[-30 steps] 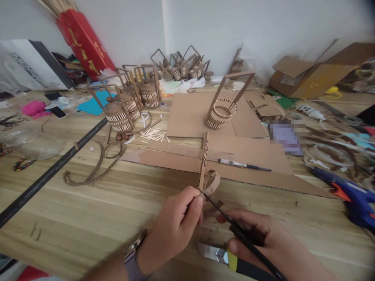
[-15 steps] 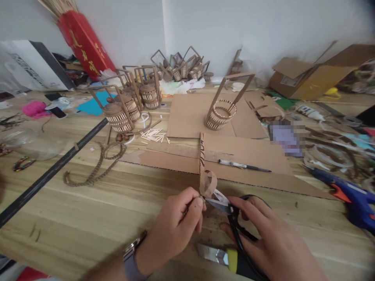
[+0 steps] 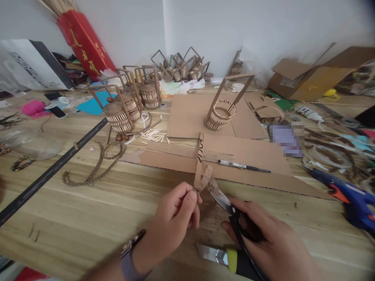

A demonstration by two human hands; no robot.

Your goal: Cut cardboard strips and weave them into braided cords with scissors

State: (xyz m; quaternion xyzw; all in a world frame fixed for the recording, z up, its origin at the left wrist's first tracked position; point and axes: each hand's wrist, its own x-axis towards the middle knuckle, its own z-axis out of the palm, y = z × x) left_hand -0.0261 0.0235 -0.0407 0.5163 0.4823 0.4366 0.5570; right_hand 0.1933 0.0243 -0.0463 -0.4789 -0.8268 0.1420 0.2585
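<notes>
My left hand (image 3: 175, 218) pinches the lower end of a narrow cardboard strip (image 3: 200, 158) that stands up from the table and curls into a loop near my fingers. My right hand (image 3: 263, 242) grips black-handled scissors (image 3: 225, 203), whose blades point up and left and close on the curled part of the strip. A watch sits on my left wrist. A utility knife with a yellow and black handle (image 3: 225, 257) lies on the wooden table (image 3: 88, 210) just under my right hand.
Flat cardboard sheets (image 3: 240, 156) with a pen (image 3: 243, 166) lie behind the strip. Small cardboard baskets (image 3: 218, 113) stand further back. A blue glue gun (image 3: 348, 195) rests at right, a black ruler (image 3: 49, 171) and braided cord (image 3: 93, 168) at left, an open box (image 3: 307, 76) far right.
The scissors swung from lying low and edge-on up to the strip, and their blades now bite into the curl. The strip leaned slightly left. My left hand shifted a little left.
</notes>
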